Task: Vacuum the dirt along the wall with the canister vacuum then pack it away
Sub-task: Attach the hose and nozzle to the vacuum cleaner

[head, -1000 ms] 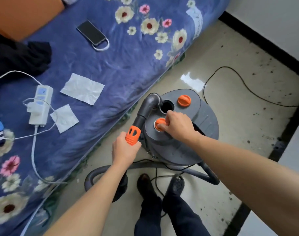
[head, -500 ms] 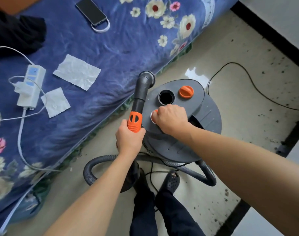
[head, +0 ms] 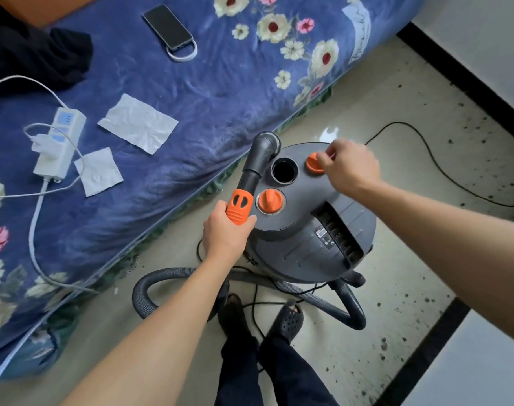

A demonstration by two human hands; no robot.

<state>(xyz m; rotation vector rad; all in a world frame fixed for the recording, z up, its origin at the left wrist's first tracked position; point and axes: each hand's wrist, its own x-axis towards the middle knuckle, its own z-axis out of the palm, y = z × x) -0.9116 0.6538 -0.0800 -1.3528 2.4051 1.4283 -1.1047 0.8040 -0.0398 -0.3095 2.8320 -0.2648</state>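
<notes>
While I look down over both forearms, bed (head: 220, 92): a blue flowered cover fills my upper left, its edge just beside the vacuum.
Floor (head: 411, 259): glossy pale tile, running from the bed to a black baseboard (head: 455, 74) at my upper right.
Canister vacuum (head: 302, 238): a grey drum standing upright on the floor between the bed and the baseboard, right in front of the person's feet (head: 291, 319).
Hose (head: 150, 279): a grey ribbed loop lying on the floor around the near side of the drum.
Left hand (head: 225, 232): I see it wrapped firmly round the orange grip (head: 239, 208) of the hose end. The grip sticks up out of the fist, touching the lid's left edge.
Right hand (head: 349, 168): fingers curled, pinching the right edge of the far orange knob (head: 314, 164). The knob shows to the left of the fingertips.
Hose elbow (head: 264, 145): a dark bend above the orange grip, held just beside the open port and not in it.
Open port (head: 284, 170): a black round hole in the lid, between the elbow and the far knob.
Near orange knob (head: 270, 200): untouched on the lid, just right of the orange grip.
Power cord (head: 425, 153): a thin black line curving across the floor beyond the drum.
Dirt (head: 467, 121): dark specks scattered along the baseboard, well apart from the hose end.
</notes>
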